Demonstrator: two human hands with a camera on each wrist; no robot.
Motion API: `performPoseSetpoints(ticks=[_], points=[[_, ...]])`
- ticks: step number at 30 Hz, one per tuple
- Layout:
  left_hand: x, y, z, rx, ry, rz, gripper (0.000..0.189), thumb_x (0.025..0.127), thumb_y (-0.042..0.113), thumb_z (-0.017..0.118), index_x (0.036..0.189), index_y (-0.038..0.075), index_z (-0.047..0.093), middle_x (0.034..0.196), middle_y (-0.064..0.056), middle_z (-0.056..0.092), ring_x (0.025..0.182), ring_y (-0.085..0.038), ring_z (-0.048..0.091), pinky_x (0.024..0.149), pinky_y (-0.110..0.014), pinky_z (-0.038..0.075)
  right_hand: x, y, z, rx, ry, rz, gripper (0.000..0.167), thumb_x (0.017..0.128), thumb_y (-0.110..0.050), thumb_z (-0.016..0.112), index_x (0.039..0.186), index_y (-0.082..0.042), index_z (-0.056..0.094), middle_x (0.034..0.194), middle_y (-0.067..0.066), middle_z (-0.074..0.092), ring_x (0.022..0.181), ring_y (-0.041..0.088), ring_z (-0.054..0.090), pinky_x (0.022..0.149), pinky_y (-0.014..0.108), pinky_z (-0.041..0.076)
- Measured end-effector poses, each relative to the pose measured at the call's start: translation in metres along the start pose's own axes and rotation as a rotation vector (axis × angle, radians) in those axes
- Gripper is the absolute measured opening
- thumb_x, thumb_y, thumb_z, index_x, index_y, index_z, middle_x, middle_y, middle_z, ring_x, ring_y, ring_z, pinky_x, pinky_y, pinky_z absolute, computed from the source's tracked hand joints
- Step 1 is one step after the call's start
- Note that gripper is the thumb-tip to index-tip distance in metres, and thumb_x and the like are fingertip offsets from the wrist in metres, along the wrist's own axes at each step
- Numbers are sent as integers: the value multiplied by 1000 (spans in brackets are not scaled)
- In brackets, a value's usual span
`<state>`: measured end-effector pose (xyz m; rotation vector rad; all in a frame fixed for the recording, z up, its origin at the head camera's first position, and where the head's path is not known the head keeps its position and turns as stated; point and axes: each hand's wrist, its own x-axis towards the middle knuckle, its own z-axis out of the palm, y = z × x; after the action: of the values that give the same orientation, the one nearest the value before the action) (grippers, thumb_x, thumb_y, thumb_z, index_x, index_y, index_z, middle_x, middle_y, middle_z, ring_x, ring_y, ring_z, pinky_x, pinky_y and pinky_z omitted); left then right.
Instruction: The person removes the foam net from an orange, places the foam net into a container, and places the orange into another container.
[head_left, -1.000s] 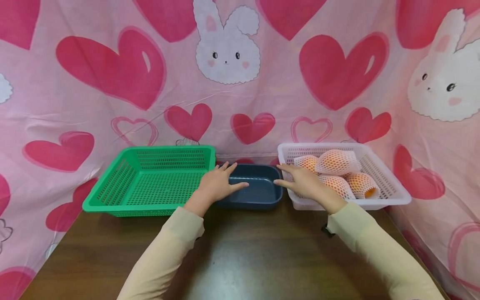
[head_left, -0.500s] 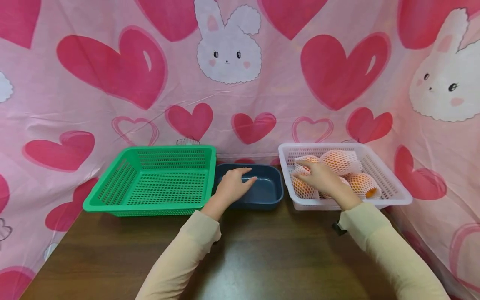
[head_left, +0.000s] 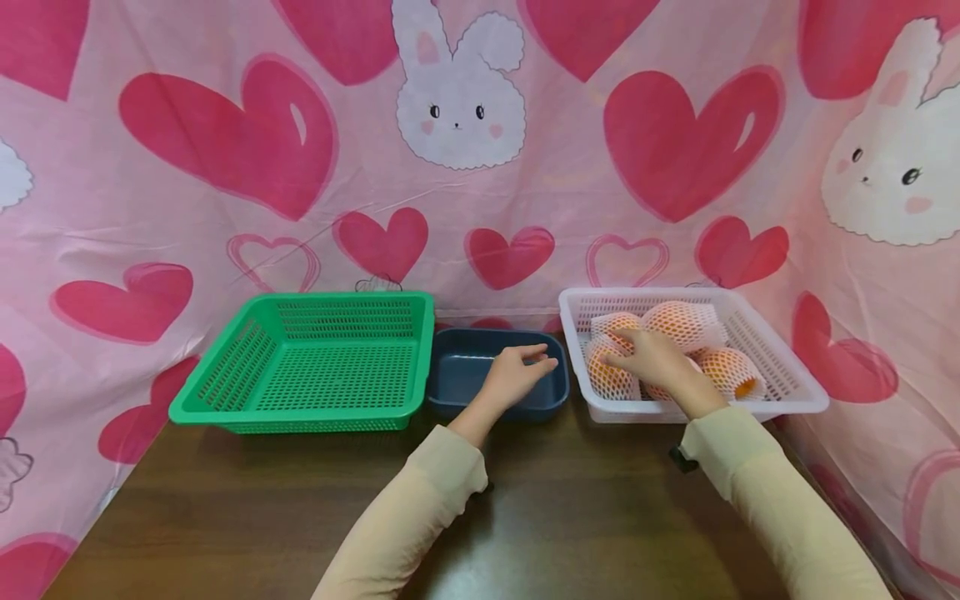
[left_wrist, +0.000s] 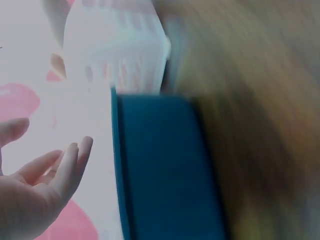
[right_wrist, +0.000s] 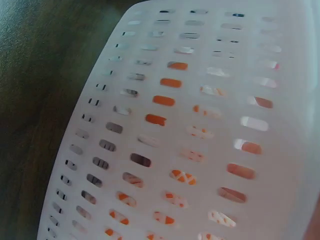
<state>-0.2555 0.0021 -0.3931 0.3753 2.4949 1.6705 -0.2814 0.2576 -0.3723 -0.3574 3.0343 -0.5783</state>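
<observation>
My left hand (head_left: 513, 379) hovers over the dark blue plastic bin (head_left: 457, 375), its fingers loosely bent with nothing between them. In the left wrist view the same hand (left_wrist: 42, 185) appears beside the blue bin (left_wrist: 165, 165), thumb apart from fingers. My right hand (head_left: 660, 362) reaches into the white slotted basket (head_left: 787, 392), fingers extended over an orange fruit in a white foam net (head_left: 611, 379). Whether it touches that fruit is hard to tell. Several more netted fruits lie around it. The right wrist view shows mostly the basket's wall (right_wrist: 200, 135), with orange patches through its slots.
A green slotted basket (head_left: 337, 379) stands left of the blue bin on the brown wooden table (head_left: 562, 517). Behind everything hangs a pink cloth (head_left: 562, 200) with hearts and rabbits, which also runs along the right side.
My left hand has moved right, from the blue bin's left rim to above its right half. The right hand has shifted from the white basket's left rim to over the fruits inside.
</observation>
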Motion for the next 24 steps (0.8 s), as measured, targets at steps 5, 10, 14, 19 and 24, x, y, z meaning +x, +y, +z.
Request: performPoseSetpoints(ticks=[5, 10, 14, 19, 24], points=[[0, 4, 20, -216, -51, -106, 58, 98, 19, 71, 148, -4, 50, 125, -16, 69, 99, -29, 71, 89, -36, 58, 2, 2, 4, -17, 8, 23, 74, 95, -41, 73, 143, 10, 50, 136, 35, 55, 125, 53, 52, 104, 65, 41], [0, 7, 35, -312, -47, -159, 66, 97, 14, 72, 152, -6, 42, 122, -16, 68, 101, -34, 71, 84, -32, 59, 5, 3, 8, -40, 17, 23, 76, 94, -41, 74, 142, 12, 50, 128, 35, 60, 118, 52, 58, 99, 64, 45], [0, 8, 44, -336, -43, -168, 69, 96, 10, 72, 154, -6, 38, 119, -16, 67, 101, -36, 70, 82, -33, 59, 10, 3, 13, -30, -6, 46, 80, 95, -44, 72, 145, 13, 46, 129, 36, 59, 121, 52, 56, 101, 65, 43], [-1, 8, 53, -372, -35, -162, 69, 97, 6, 69, 155, -6, 35, 114, -12, 66, 95, -32, 71, 80, -33, 60, 14, 3, 18, -15, -41, 72, 81, 95, -42, 72, 147, 12, 42, 138, 40, 50, 128, 55, 47, 104, 68, 38], [-2, 8, 58, -419, -26, -145, 66, 96, -3, 66, 155, -5, 37, 113, -12, 65, 86, -21, 70, 78, -32, 60, 15, 3, 22, -27, -82, 93, 85, 92, -45, 73, 147, 11, 40, 141, 46, 38, 127, 61, 43, 102, 71, 38]])
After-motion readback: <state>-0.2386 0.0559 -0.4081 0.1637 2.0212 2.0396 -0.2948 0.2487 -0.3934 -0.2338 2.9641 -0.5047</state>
